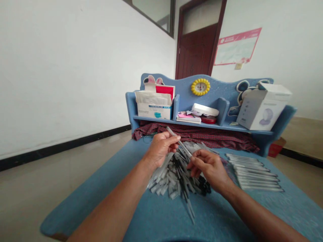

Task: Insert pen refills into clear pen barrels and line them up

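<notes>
Both hands hold one clear pen barrel (185,148) slantwise above the pile. My left hand (163,144) pinches it near its upper end between thumb and fingers. Lower down, the fingertips of my right hand (207,165) close around the other end and partly hide it. Under the hands lies a heap of loose translucent pen parts (164,179), with thin dark pieces (185,191) among them that look like refills. Small black pieces (204,186) sit below my right hand. To the right, several pens (254,173) with dark ends are laid side by side in a row.
Everything lies on a blue table (101,191). A checked cloth (222,137) is bunched along its back, under a blue shelf (222,82). The shelf carries a mask box (154,111), papers (188,117), a red tin (208,120) and a white carton (262,107).
</notes>
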Motion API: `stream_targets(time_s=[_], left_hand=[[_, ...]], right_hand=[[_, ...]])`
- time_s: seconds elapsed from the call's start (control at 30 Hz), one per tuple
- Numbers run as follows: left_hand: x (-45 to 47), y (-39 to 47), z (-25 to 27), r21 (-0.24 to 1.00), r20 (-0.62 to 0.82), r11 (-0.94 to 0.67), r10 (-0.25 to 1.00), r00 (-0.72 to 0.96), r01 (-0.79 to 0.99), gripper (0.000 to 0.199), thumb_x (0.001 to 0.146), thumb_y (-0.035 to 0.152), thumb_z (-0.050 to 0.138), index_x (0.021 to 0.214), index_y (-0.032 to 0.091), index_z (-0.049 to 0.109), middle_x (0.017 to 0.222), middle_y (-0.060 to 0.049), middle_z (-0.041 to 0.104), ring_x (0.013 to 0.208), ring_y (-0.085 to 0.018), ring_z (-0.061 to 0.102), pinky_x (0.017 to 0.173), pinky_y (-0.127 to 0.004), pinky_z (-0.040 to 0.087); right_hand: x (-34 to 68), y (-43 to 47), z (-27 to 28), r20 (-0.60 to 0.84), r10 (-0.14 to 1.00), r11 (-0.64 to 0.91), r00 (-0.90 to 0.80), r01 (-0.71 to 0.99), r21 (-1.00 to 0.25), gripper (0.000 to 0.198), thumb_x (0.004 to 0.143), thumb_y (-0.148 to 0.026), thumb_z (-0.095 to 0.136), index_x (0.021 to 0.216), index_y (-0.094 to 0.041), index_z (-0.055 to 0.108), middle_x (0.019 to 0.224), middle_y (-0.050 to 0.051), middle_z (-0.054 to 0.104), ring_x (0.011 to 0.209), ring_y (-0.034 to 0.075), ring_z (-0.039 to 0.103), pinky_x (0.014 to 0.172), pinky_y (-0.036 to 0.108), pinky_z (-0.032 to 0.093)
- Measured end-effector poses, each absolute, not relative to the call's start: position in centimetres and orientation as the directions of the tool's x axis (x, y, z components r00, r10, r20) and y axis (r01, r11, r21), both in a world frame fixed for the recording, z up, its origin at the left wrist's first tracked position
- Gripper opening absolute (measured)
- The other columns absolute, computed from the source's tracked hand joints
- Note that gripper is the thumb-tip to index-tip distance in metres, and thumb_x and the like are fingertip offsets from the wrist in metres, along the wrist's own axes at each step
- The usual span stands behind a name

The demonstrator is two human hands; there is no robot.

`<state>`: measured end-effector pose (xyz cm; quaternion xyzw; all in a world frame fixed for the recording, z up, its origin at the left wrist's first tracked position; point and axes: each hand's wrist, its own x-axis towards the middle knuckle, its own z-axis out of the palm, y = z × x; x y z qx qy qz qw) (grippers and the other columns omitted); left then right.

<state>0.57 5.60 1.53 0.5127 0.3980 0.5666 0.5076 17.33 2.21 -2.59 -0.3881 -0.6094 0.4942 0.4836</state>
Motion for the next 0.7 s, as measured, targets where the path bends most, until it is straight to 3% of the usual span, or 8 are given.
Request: stream_targets(time_s=[0.13, 0.23, 0.47, 0.7], left_hand=[[0.2, 5.6, 1.9, 0.98, 0.153, -0.139, 0.983, 0.099, -0.142, 0.021, 0.064, 0.026, 0.072, 0.06, 0.011, 0.057, 0.049, 0.001, 0.057, 0.036, -0.004, 0.045, 0.037, -0.016, 0.037], [0.4, 5.3, 2.1, 0.969, 0.164, -0.135, 0.978, 0.129, -0.207, 0.018, 0.064, 0.024, 0.071, 0.065, 0.011, 0.059, 0.048, 0.002, 0.057, 0.035, -0.005, 0.045, 0.037, -0.016, 0.038], [1.5, 4.8, 1.6, 0.955, 0.217, -0.187, 0.97, 0.111, -0.229, 0.018, 0.065, 0.023, 0.071, 0.065, 0.011, 0.057, 0.047, 0.002, 0.058, 0.035, -0.005, 0.045, 0.037, -0.017, 0.039], [2.3, 4.7, 1.1, 0.96, 0.185, -0.161, 0.979, 0.086, -0.229, 0.016, 0.068, 0.023, 0.068, 0.066, 0.011, 0.057, 0.05, 0.001, 0.059, 0.036, -0.005, 0.045, 0.038, -0.018, 0.039]], right_hand=[[17.5, 2.2, -2.6, 0.257, 0.947, 0.251, -0.192, -0.052, -0.967, 0.024, 0.075, -0.04, 0.063, 0.075, -0.017, 0.055, 0.058, -0.001, 0.063, 0.042, 0.01, 0.053, 0.041, 0.022, 0.041], [17.6, 2.2, -2.9, 0.309, 0.935, 0.308, -0.173, -0.031, -0.951, 0.022, 0.075, -0.038, 0.063, 0.077, -0.017, 0.058, 0.056, -0.002, 0.061, 0.042, 0.01, 0.051, 0.041, 0.021, 0.04], [18.0, 2.0, -3.9, 0.454, 0.877, 0.478, -0.157, 0.203, -0.854, 0.016, 0.085, -0.034, 0.052, 0.082, -0.019, 0.058, 0.06, -0.003, 0.056, 0.05, 0.01, 0.05, 0.047, 0.021, 0.04], [18.8, 2.2, -3.9, 0.495, 0.859, 0.507, -0.134, 0.364, -0.781, 0.013, 0.085, -0.031, 0.049, 0.081, -0.021, 0.056, 0.058, -0.003, 0.055, 0.049, 0.011, 0.049, 0.047, 0.021, 0.039]])
